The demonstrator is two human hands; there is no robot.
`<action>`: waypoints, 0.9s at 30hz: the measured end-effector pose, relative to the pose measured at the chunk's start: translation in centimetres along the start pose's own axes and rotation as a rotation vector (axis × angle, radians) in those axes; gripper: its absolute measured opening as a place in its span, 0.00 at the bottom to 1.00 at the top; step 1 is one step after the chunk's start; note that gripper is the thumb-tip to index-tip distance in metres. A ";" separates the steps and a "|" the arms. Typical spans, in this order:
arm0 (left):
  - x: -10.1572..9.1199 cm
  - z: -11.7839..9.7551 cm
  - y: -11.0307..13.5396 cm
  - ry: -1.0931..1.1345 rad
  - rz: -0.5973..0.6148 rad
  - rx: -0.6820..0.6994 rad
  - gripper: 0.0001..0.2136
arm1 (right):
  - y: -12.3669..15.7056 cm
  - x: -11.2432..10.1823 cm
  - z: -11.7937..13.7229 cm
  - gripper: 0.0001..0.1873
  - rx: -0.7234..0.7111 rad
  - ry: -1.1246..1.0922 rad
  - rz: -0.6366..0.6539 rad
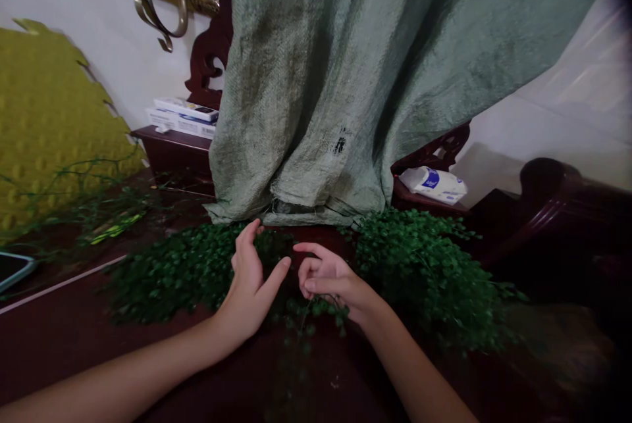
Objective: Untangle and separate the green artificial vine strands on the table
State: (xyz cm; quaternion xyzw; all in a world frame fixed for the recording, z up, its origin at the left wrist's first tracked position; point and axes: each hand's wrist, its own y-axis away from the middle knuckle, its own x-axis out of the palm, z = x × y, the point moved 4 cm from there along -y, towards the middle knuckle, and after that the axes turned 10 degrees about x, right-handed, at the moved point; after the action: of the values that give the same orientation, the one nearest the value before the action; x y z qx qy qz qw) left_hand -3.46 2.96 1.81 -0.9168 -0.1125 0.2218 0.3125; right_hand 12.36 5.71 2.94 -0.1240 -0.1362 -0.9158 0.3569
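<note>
My left hand [249, 272] is open, thumb apart from the fingers, beside the left pile of leafy green sprigs [172, 272]. Just right of it, my right hand [333, 281] has its index finger stretched out and its thumb pressed to the curled fingers. A thin green sprig [328, 308] hangs from this pinch, its small leaves dangling below the hand. On the right lies another bushy pile of sprigs [424, 265]. Both piles rest on a dark red wooden surface [59, 344].
A large grey-green woven sack [316, 81] hangs down behind the hands. White boxes [182, 117] lie back left, a wipes pack [434, 185] back right. Loose green strands [99, 206] and a phone-like device [14, 270] are at left. A yellow foam mat [54, 120] leans there.
</note>
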 end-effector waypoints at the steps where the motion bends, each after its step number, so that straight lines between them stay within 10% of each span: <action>1: -0.1 -0.4 0.0 -0.026 -0.002 0.040 0.31 | 0.0 -0.1 0.0 0.30 -0.005 -0.018 -0.011; 20: 1.4 -1.1 1.3 0.103 0.301 0.184 0.38 | -0.2 -0.5 0.2 0.31 -0.066 -0.160 -0.077; 27: 1.4 -0.6 1.1 0.143 0.175 0.135 0.45 | -0.4 -0.5 -0.2 0.29 -0.071 -0.094 -0.128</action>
State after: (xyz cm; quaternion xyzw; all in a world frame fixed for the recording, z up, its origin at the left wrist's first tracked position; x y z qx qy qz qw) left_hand -1.83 2.23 1.05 -0.9135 0.0057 0.1893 0.3601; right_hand 12.40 6.23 2.53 -0.1703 -0.1278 -0.9342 0.2863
